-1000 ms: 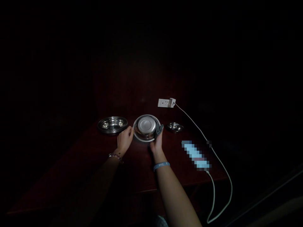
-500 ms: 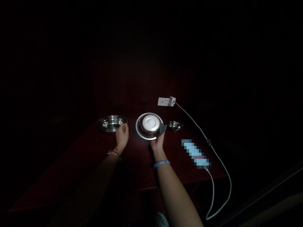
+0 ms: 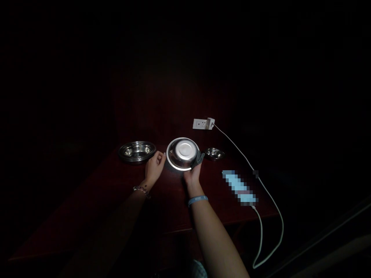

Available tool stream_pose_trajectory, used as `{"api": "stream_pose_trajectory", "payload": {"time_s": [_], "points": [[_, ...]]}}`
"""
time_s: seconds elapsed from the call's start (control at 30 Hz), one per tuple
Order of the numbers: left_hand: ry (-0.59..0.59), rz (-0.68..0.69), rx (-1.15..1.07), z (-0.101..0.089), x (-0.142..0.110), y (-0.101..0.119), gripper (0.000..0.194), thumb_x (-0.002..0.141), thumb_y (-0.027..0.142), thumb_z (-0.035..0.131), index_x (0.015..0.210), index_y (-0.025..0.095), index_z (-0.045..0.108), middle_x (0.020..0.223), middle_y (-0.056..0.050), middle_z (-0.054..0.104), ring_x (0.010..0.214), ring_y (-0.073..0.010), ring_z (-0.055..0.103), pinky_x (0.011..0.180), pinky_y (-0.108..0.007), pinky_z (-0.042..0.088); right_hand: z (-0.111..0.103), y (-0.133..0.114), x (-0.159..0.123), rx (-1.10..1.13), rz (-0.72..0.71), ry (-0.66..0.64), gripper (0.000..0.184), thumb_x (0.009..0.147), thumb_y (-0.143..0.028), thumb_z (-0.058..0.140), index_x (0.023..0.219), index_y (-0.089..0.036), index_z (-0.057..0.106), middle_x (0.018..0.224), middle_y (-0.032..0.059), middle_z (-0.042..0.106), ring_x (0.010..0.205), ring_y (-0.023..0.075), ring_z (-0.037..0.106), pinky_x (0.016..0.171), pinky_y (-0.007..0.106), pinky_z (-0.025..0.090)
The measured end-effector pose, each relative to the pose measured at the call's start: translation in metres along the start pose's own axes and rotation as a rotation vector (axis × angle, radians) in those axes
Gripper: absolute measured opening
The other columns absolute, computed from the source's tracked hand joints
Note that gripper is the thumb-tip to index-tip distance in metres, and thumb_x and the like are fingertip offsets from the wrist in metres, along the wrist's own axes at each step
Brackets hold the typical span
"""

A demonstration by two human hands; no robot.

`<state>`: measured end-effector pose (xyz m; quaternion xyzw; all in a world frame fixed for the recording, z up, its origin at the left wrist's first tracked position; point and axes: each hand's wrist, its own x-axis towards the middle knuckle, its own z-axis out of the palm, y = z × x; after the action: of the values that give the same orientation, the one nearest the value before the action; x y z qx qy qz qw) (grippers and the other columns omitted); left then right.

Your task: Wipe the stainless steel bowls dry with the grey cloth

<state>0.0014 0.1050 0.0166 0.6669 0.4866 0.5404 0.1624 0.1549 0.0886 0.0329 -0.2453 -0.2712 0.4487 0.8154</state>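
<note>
A shiny steel bowl (image 3: 184, 150) is tilted up over the table with its flat base facing me. My right hand (image 3: 192, 174) grips its lower right rim through a folded dark grey cloth (image 3: 198, 159); the fingers behind are hidden. Just left of that bowl is my left hand (image 3: 155, 166), its fingers curled in and its thumb tip close to the rim. Nothing shows in this hand, and whether it touches the rim I cannot tell. Nested steel bowls (image 3: 136, 151) stand on the table to the left of my left hand.
A small steel bowl (image 3: 214, 154) sits right of my right hand. Nearer lies a blurred-out pale blue device (image 3: 239, 188), with a white cable (image 3: 245, 159) running to a charger (image 3: 210, 124) in a wall socket (image 3: 199, 124). The dark red table (image 3: 174, 208) fades into darkness.
My left hand has moved right, from the nested bowls toward the rim of the held bowl. The held bowl has turned slightly; my right hand has hardly moved.
</note>
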Motion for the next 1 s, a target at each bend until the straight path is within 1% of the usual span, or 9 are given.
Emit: {"api": "stream_pose_trajectory", "payload": {"time_s": [0.17,0.3,0.43,0.57,0.7,0.83,1.0], "points": [[-0.036,-0.003,0.015,0.0008,-0.0009,0.0014,0.028,0.093,0.045,0.044,0.086,0.023,0.058,0.065,0.002,0.058,0.059,-0.0133,0.052,0.059,-0.024,0.035,0.0046,-0.0030,-0.0031,0.021,0.017,-0.024,0.051,0.091,-0.058,0.042,0.115,-0.020,0.066,0.114,0.0082,0.075,0.120,0.0203,0.064,0.111,0.044,0.045],[-0.022,-0.014,0.058,0.0007,-0.0002,0.0014,0.023,0.090,0.043,0.050,0.085,0.023,0.059,0.066,0.003,0.058,0.059,-0.0132,0.052,0.059,-0.024,0.034,0.0069,-0.0035,-0.0050,0.034,0.037,-0.038,0.052,0.092,-0.058,0.041,0.119,-0.020,0.064,0.117,0.0080,0.074,0.123,0.0209,0.063,0.113,0.046,0.044],[-0.013,-0.029,0.077,0.0000,0.0000,0.0014,0.022,0.090,0.041,0.049,0.083,0.023,0.059,0.066,0.002,0.057,0.060,-0.0132,0.051,0.059,-0.024,0.032,0.0067,-0.0022,-0.0055,0.020,0.051,-0.002,0.052,0.093,-0.057,0.040,0.120,-0.020,0.064,0.123,0.0081,0.072,0.127,0.0201,0.061,0.115,0.044,0.041],[-0.008,-0.046,0.098,-0.0011,-0.0002,0.0018,0.023,0.093,0.039,0.046,0.081,0.022,0.058,0.066,0.002,0.056,0.060,-0.0129,0.050,0.058,-0.024,0.029,0.0062,-0.0010,-0.0061,0.006,0.097,-0.007,0.057,0.095,-0.060,0.037,0.120,-0.017,0.065,0.125,0.0098,0.071,0.126,0.0206,0.061,0.114,0.044,0.043],[-0.009,-0.046,0.144,-0.0025,-0.0005,0.0011,0.027,0.095,0.038,0.043,0.078,0.022,0.056,0.064,0.002,0.054,0.058,-0.0127,0.048,0.057,-0.025,0.025,0.0055,0.0008,-0.0071,-0.014,0.107,0.039,0.057,0.095,-0.060,0.038,0.122,-0.017,0.065,0.129,0.0096,0.069,0.126,0.0193,0.062,0.113,0.042,0.044],[-0.033,-0.027,0.220,-0.0036,-0.0010,0.0007,0.027,0.096,0.036,0.043,0.076,0.022,0.053,0.062,0.002,0.050,0.057,-0.0133,0.044,0.057,-0.027,0.022,0.0044,0.0031,-0.0070,0.013,0.089,0.097,0.057,0.095,-0.060,0.041,0.125,-0.016,0.064,0.134,0.0077,0.067,0.124,0.0176,0.063,0.114,0.039,0.042],[-0.041,0.005,0.229,-0.0025,-0.0010,0.0012,0.026,0.096,0.033,0.043,0.073,0.022,0.050,0.061,0.002,0.047,0.056,-0.0138,0.041,0.057,-0.028,0.021,0.0028,0.0044,-0.0060,-0.001,0.069,0.120,0.059,0.096,-0.060,0.039,0.125,-0.015,0.065,0.129,0.0088,0.070,0.123,0.0177,0.064,0.113,0.040,0.044]]}}
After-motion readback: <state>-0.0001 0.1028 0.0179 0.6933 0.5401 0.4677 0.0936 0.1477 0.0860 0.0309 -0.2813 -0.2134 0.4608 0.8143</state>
